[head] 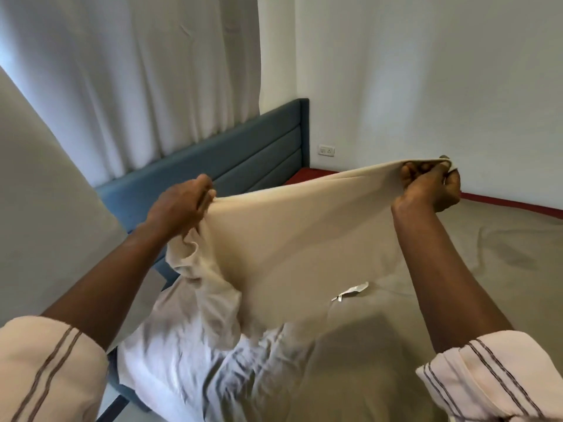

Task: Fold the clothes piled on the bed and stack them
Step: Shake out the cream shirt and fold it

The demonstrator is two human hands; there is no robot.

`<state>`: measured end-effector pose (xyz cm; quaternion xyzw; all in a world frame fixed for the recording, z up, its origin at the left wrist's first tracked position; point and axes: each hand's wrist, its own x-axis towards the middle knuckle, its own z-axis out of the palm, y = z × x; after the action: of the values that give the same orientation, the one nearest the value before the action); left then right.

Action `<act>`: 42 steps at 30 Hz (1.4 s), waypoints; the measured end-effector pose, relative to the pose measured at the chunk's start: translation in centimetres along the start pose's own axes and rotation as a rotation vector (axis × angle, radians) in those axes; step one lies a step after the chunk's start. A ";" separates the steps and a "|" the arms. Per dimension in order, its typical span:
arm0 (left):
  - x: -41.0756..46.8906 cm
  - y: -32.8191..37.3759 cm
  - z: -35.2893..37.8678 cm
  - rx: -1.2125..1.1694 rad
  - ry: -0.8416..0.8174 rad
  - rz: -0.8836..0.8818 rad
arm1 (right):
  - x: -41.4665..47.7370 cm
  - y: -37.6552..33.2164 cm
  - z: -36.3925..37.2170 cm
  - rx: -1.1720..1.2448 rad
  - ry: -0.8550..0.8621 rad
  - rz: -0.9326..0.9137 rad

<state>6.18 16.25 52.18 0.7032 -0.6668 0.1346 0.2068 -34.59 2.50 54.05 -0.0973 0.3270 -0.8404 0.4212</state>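
Observation:
I hold a cream garment [298, 239] up above the bed, stretched between both hands. My left hand [179, 205] grips its left top corner, where the cloth bunches and a sleeve hangs down. My right hand [429, 187] pinches the right top corner, higher and farther away. A small white label [350, 292] shows near the garment's lower edge. Under it lies a crumpled white garment [189, 360] at the bed's near left corner. The bed's grey-beige sheet [487, 269] spreads out to the right.
A blue padded headboard [243, 153] runs along the left side below white curtains [137, 71]. A white wall with a socket [326, 150] stands behind. A red strip [502, 205] edges the bed's far side.

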 end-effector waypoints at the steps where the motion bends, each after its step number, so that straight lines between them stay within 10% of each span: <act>1: -0.3 -0.5 -0.3 0.068 -0.045 0.080 | 0.2 0.0 -0.1 -0.015 0.006 -0.002; 11: -1.1 -1.9 -2.4 0.477 -0.317 0.397 | 2.6 0.4 -2.0 -0.042 0.078 0.007; 17: -0.8 1.0 -2.0 0.055 -0.368 0.046 | 3.4 0.6 -2.4 -0.038 0.096 0.050; 26: -1.1 1.9 -3.5 -0.377 -1.073 -0.295 | 4.8 -0.3 -3.4 -0.141 0.222 0.000; 32: 5.4 -0.3 0.3 0.073 -0.659 -0.161 | 7.0 2.1 -2.9 -0.135 0.248 0.070; 42: 15.4 -1.3 8.1 -0.343 -0.073 -0.452 | 12.4 5.8 -1.4 -0.095 0.237 0.382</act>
<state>7.88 -1.13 52.12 0.7930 -0.5133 -0.0550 0.3235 -39.23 -8.87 47.93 0.0462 0.4259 -0.7347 0.5260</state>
